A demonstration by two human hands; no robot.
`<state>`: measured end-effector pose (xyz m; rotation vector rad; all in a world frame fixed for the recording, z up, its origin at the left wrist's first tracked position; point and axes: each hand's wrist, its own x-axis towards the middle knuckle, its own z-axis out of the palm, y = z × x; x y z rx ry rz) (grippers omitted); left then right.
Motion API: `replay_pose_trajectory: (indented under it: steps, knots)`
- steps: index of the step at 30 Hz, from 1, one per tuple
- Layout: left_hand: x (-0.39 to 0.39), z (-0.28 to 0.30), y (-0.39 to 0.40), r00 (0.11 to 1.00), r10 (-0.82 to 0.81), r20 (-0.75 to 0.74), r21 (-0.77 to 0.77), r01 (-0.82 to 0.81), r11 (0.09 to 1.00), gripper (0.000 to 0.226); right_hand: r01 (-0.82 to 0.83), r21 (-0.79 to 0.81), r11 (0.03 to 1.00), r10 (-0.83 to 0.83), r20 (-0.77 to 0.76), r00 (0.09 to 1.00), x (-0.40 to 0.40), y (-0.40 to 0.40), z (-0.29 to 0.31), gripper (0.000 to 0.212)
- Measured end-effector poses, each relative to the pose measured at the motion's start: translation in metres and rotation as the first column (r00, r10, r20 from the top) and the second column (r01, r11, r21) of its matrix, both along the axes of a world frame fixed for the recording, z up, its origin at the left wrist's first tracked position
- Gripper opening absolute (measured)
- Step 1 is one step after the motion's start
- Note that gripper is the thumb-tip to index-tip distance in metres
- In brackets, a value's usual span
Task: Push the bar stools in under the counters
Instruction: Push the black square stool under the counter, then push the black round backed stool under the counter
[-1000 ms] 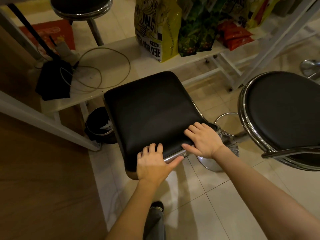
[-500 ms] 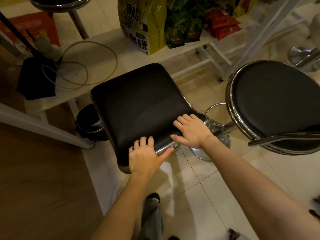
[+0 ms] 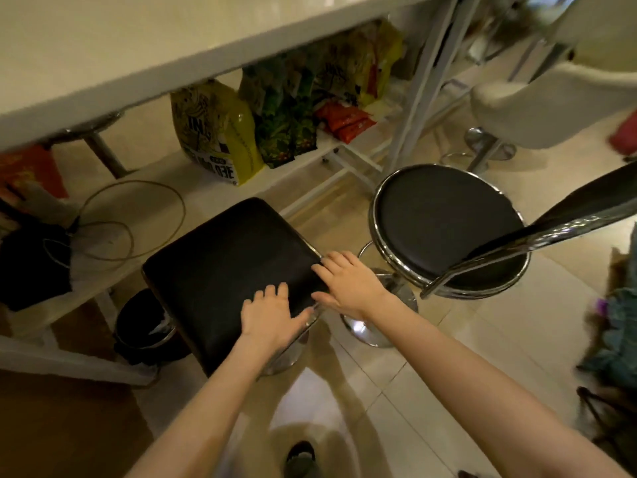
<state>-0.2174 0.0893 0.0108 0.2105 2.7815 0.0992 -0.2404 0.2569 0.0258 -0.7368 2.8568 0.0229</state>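
A square black bar stool [image 3: 224, 260] stands in front of the white counter [image 3: 138, 56], its seat near the low shelf under it. My left hand [image 3: 272, 315] rests on the seat's near edge, thumb wrapped around the chrome rim. My right hand [image 3: 348, 284] lies at the seat's near right corner with fingers spread and the thumb apart from the seat. To the right stands a round black bar stool [image 3: 444, 222] with a chrome rim and a curved backrest [image 3: 558, 219], out from the counter.
A low white shelf [image 3: 310, 153] under the counter carries a yellow bag [image 3: 220, 132] and other snack bags. A small black bin [image 3: 144, 326] sits left of the square stool. A cable loop [image 3: 138, 219] and a dark bag lie on the shelf. A white chair [image 3: 551, 105] stands far right.
The view has tilted up and back, bringing the counter top into sight. The square stool sits further from me, toward the shelf. My right hand has loosened, its fingers spreading off the seat corner.
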Motion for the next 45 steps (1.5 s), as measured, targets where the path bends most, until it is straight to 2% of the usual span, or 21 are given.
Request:
replay_pose_trajectory:
  steps: [4, 8, 11, 18, 23, 29, 35, 40, 45]
  knots:
    - [-0.022, 0.054, 0.047, 0.962, -0.151, -0.226, 0.168, 0.191, 0.967, 0.064, 0.156, -0.073, 0.985, -0.166, -0.181, 0.969, -0.004, 0.04, 0.055, 0.055]
    - [-0.025, 0.097, 0.108, 0.908, -0.251, -0.336, 0.292, 0.353, 0.889, 0.057, 0.263, -0.13, 0.956, -0.291, -0.287, 0.913, 0.003, 0.09, 0.096, 0.053]
    - [-0.022, 0.118, 0.155, 0.874, -0.309, -0.374, 0.335, 0.438, 0.834, 0.06, 0.306, -0.192, 0.933, -0.356, -0.346, 0.868, 0.011, 0.134, 0.122, 0.051]
    - [-0.019, 0.163, 0.263, 0.866, -0.322, -0.383, 0.459, 0.481, 0.747, 0.064, 0.4, -0.273, 0.875, -0.483, -0.423, 0.767, 0.027, 0.257, 0.157, 0.043]
    - [-0.011, 0.175, 0.325, 0.865, -0.369, -0.341, 0.459, 0.496, 0.737, 0.066, 0.393, -0.312, 0.865, -0.493, -0.383, 0.781, 0.032, 0.338, 0.17, 0.04]
    - [-0.01, 0.181, 0.372, 0.894, -0.398, -0.208, 0.366, 0.448, 0.815, 0.076, 0.324, -0.249, 0.913, -0.389, -0.283, 0.877, 0.025, 0.402, 0.166, 0.044]
    - [-0.02, 0.186, 0.403, 0.936, -0.351, -0.031, 0.364, 0.338, 0.868, 0.071, 0.22, -0.185, 0.958, -0.261, -0.236, 0.936, 0.003, 0.424, 0.164, 0.054]
    - [-0.04, 0.179, 0.414, 0.922, -0.348, 0.169, 0.368, 0.268, 0.89, 0.058, 0.169, -0.149, 0.974, -0.196, -0.186, 0.963, -0.022, 0.429, 0.164, 0.047]
    - [-0.043, 0.172, 0.409, 0.906, -0.391, 0.158, 0.361, 0.316, 0.877, 0.055, 0.141, -0.115, 0.983, -0.151, -0.079, 0.985, -0.028, 0.43, 0.162, 0.055]
